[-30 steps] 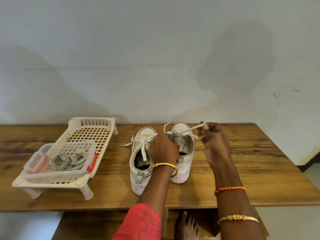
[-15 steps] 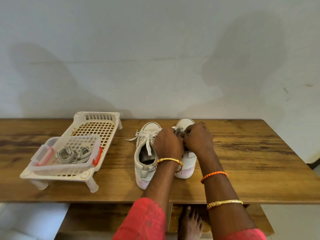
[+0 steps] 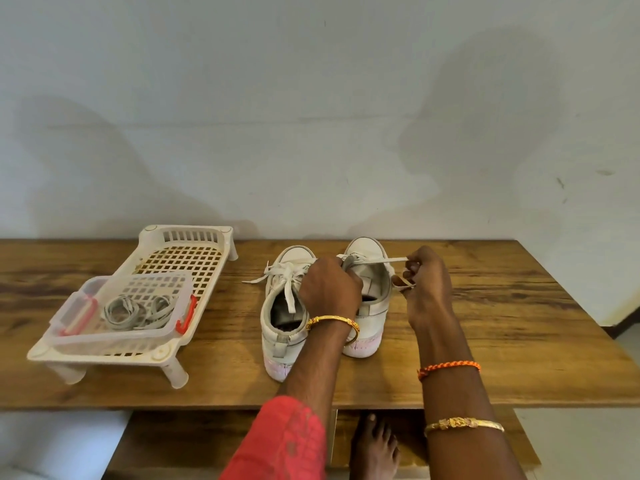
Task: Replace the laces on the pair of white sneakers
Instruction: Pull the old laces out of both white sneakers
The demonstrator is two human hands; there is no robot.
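Note:
Two white sneakers stand side by side on the wooden table, toes toward the wall. The left sneaker still has its white lace tied in a bow. My left hand grips the tongue and upper of the right sneaker, covering its eyelets. My right hand pinches a white lace that stretches taut from the right sneaker's top toward the right. A loose end of that lace hangs under my right fingers.
A cream plastic rack on legs stands at the table's left. On its near end sits a clear box with red clips holding several coiled grey laces. The wall runs close behind. My bare foot shows below the table edge.
Half a second ago both hands were together over the right sneaker. My right hand has since pulled away to the right, drawing the lace out taut. My left hand stayed on the shoe.

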